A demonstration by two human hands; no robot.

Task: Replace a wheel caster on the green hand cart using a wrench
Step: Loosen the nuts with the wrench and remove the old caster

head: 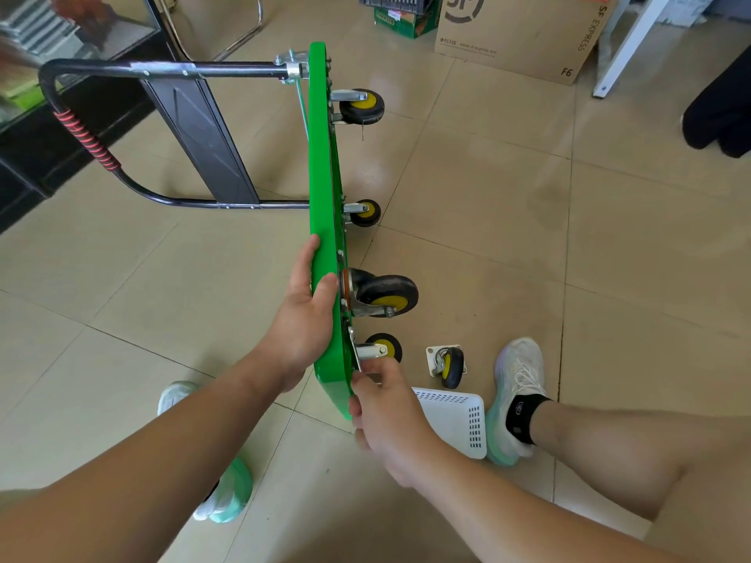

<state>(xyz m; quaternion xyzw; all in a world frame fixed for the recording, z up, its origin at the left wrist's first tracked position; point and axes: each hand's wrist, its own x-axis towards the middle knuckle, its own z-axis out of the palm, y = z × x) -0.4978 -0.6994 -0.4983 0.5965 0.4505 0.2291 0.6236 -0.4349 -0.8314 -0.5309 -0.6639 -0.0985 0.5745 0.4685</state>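
Observation:
The green hand cart (321,164) stands on its side edge, deck upright, black handle (162,71) folded out to the left. Several black-and-yellow casters stick out to the right; the nearest one (382,347) sits at the cart's near end. My left hand (304,314) grips the deck's top edge, thumb on the wheel side beside the large caster (386,296). My right hand (382,404) pinches a thin metal wrench (357,355) held against the nearest caster's mounting plate. A loose caster (447,365) lies on the floor to the right.
A white perforated plastic basket (459,420) lies on the tiled floor under my right hand. My feet in pale shoes (516,396) flank the cart. A cardboard box (520,30) and a white table leg (626,50) stand at the back right; a dark cabinet (61,128) on the left.

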